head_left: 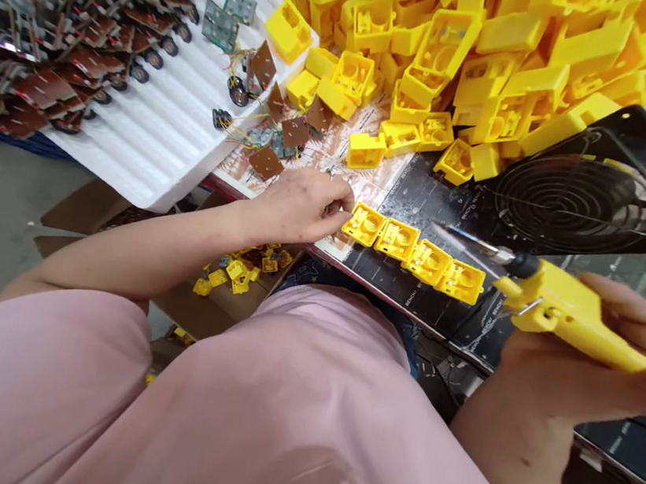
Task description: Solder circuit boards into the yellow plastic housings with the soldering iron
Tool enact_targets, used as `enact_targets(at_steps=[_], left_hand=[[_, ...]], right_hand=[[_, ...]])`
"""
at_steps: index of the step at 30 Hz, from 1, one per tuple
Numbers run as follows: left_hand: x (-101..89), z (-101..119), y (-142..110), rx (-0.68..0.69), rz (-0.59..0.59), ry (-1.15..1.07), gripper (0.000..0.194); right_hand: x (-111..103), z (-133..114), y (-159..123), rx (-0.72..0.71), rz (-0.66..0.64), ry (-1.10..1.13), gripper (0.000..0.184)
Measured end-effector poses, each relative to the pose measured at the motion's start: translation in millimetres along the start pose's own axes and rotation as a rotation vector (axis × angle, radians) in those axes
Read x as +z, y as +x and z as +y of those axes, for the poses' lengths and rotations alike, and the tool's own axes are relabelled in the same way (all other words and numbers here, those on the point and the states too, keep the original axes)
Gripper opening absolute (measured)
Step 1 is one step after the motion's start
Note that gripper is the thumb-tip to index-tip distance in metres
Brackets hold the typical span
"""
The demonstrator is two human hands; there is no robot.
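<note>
Several small open yellow plastic cases [397,239] lie in a slanting row on the black mat, their moulded insides facing up. At the left end of that row, my left hand [298,205] is closed, thumb and forefinger pinching the edge of the end yellow plastic case [364,224]. My right hand [592,365] is wrapped round the handle of a yellow soldering gun [564,306]. Its metal tip points left, above the row's right part and apart from the cases. A thin tube runs beside the tip. Some right-hand fingers are hidden behind the handle.
Yellow housings [522,38] are heaped at the back. A black fan [572,197] leans at the right. Brown circuit boards [294,132] with wires lie beyond my left hand. A white foam tray [163,126] bears more boards; a cardboard box [206,314] with yellow pieces stands below.
</note>
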State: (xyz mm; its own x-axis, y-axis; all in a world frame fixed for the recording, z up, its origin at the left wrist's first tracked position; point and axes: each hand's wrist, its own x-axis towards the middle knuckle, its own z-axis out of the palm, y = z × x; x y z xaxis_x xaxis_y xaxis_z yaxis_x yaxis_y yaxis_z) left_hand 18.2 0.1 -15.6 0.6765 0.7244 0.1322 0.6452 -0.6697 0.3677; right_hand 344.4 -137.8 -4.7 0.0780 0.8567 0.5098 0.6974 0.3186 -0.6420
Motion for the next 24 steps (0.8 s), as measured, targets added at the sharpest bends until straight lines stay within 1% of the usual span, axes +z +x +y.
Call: enact_targets(at_steps=[2,4,6,8,10,13,17,20,22,24], left_hand=[[3.1,1,4,0.015,0.061,0.052,0.032],[8.0,1,7,0.040,0.098,0.127,0.036],[13.3,0,9,0.073,0.127,0.189,0.038],[17.4,-2,9,0.104,0.155,0.225,0.037],[19.4,-3,8,0.123,0.170,0.250,0.036],[20.2,-3,8,0.128,0.171,0.288,0.035],[20.2,-2,10,0.150,0.186,0.298,0.034],[19.6,-2,11,0.162,0.170,0.298,0.034],[18.9,-2,12,0.170,0.160,0.306,0.034],[18.3,-2,12,0.173,0.155,0.318,0.034]], right_hand=[[17,-10,-1,0.024,0.016,0.028,0.063],[33,-18,-4,0.025,0.037,0.057,0.059],[45,-21,-6,-0.047,0.083,0.082,0.052],[52,-21,-8,-0.141,0.128,0.096,0.045],[56,-21,-8,-0.208,0.128,0.108,0.038],[58,-26,-5,-0.258,0.079,0.088,0.028],[59,-32,0,-0.301,0.025,0.006,0.026],[56,-34,5,-0.375,-0.004,-0.016,0.028],[53,-36,8,-0.375,-0.031,-0.042,0.029],[50,-38,11,-0.367,-0.067,-0.063,0.025]])
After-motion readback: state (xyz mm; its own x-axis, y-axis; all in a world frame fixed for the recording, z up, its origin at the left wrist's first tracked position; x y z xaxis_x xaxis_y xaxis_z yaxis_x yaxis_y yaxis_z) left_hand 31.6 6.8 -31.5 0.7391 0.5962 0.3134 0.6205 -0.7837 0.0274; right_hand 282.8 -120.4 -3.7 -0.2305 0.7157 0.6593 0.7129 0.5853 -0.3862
